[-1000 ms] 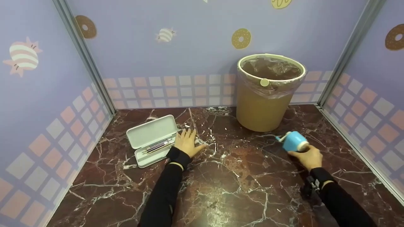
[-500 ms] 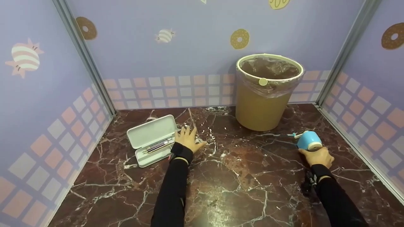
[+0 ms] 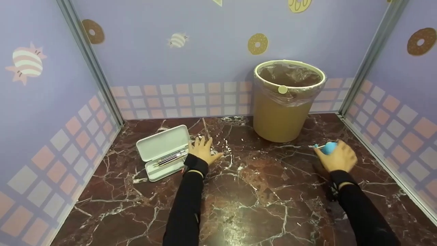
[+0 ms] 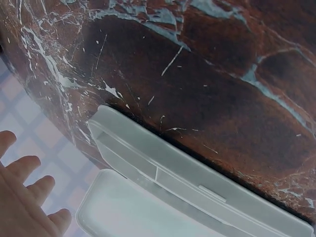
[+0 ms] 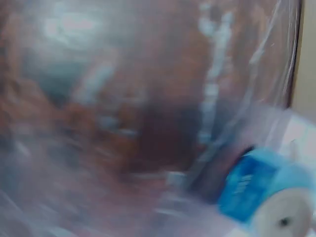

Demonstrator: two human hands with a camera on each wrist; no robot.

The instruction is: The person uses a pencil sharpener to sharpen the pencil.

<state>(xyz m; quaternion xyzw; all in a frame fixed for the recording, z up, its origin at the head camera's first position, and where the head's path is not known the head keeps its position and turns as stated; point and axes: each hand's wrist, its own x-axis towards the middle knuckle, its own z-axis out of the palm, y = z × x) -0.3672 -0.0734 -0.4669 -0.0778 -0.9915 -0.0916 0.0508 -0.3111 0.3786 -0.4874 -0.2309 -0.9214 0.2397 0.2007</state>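
A blue crank pencil sharpener [image 3: 329, 148] stands on the right side of the dark marbled table, its handle pointing left. My right hand [image 3: 338, 158] is right in front of it, thumb and fingers apart, and hides much of its body. Blurred in the right wrist view, the sharpener [image 5: 254, 185] shows a round white face with a small hole. My left hand [image 3: 202, 150] lies with spread fingers beside an open white pencil case [image 3: 164, 141]. Several patterned pencils [image 3: 170, 159] lie in the case. The left wrist view shows the case's edge [image 4: 163, 153] and straight fingers [image 4: 42, 190].
A tan trash bin [image 3: 280, 116] with a clear plastic liner stands at the back right, behind the sharpener. Whitish flecks [image 3: 228, 150] show on the table between the left hand and the bin. Patterned purple panels [image 3: 205, 61] enclose the back and both sides.
The right hand carried the sharpener rightward, then its fingers opened and rose in front of it. The left hand shifted slightly, then stayed beside the pencil case.
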